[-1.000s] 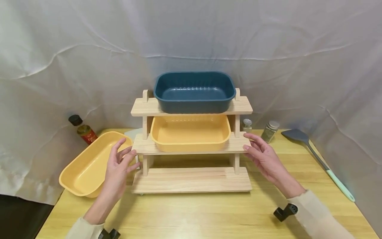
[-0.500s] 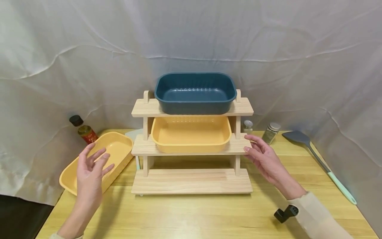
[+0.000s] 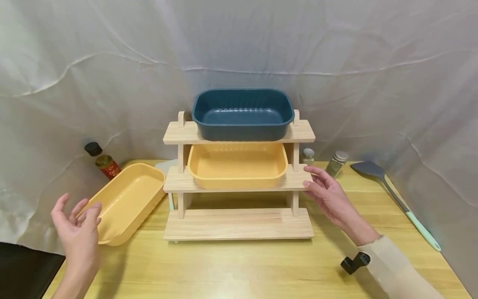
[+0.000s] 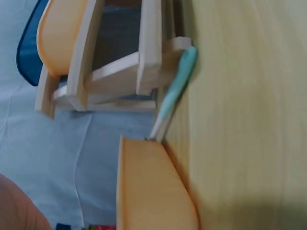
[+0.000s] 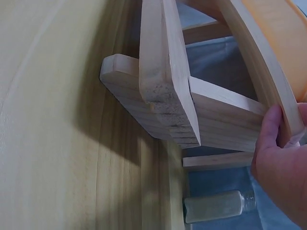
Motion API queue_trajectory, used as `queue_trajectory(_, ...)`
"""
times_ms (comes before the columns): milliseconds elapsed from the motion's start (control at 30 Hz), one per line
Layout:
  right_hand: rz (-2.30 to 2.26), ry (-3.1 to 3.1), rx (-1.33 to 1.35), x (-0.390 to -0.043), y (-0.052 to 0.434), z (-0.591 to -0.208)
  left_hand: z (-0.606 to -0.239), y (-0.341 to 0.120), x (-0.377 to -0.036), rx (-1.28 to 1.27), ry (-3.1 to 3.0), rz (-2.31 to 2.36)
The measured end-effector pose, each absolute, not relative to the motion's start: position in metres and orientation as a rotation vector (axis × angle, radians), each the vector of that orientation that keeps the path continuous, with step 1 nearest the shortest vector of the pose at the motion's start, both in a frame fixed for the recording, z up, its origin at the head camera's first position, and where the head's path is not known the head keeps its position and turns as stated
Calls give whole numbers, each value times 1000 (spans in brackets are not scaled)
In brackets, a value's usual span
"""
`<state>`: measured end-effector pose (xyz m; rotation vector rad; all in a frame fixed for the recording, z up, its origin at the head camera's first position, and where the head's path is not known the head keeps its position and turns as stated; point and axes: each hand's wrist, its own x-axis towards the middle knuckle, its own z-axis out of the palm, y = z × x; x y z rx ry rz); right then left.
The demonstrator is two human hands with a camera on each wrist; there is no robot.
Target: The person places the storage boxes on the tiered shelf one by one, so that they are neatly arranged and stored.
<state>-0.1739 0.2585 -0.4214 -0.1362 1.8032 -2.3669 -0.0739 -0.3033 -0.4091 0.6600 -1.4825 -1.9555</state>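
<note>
on the top tier of the wooden rack (image 3: 239, 224) a blue bin (image 3: 243, 132) is seated, and on its middle tier a yellow bin (image 3: 237, 183), so two bins can be judged placed. on its bottom tier no bin is set; a loose yellow bin (image 3: 130, 195) is left on the tabletop (image 3: 239, 265) to the left of the rack, not yet taken up. well left of the rack, by that loose bin, the left hand (image 3: 76, 230) is held with fingers parted and loosely bent, nothing gripped; whether the bin is touched cannot be told. at the right end of its middle tier, the rack is pinched by the right hand (image 3: 328, 197). compared with a second ago, the left hand has been moved away from the rack's left end; the bins and the right hand's grip are unchanged.
</note>
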Motion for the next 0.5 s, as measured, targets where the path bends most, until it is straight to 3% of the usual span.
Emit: queue_trajectory(500,-2381,1818,-130,-174,256,-423,-442,-329,-59,903,-1615,-1753)
